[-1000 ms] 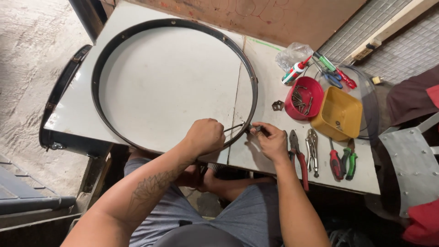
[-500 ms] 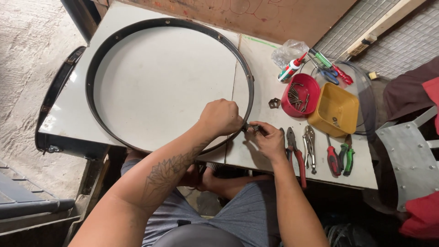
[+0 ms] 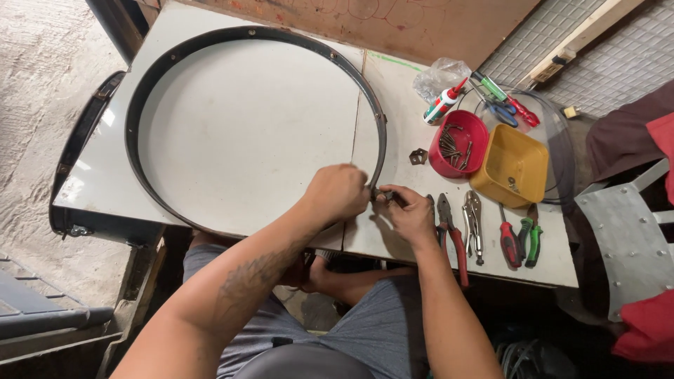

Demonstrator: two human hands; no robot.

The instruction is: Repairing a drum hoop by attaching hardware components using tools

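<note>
A large black metal hoop (image 3: 175,52) lies flat on the white table (image 3: 393,231). My left hand (image 3: 338,193) is closed over the hoop's near right rim. Right beside it, my right hand (image 3: 411,210) pinches a small dark metal piece against the outside of the rim. What the left fingers grip under the palm is hidden.
To the right lie red-handled pliers (image 3: 453,235), locking pliers (image 3: 474,224) and red and green screwdrivers (image 3: 519,242). Behind them stand a red bowl of screws (image 3: 456,144), a yellow tub (image 3: 511,167), a glue tube (image 3: 442,105) and a small bracket (image 3: 418,156). A second black hoop (image 3: 81,140) hangs off the left edge.
My left hand slid right along the hoop's near rim until it met my right hand. The right hand barely moved.
</note>
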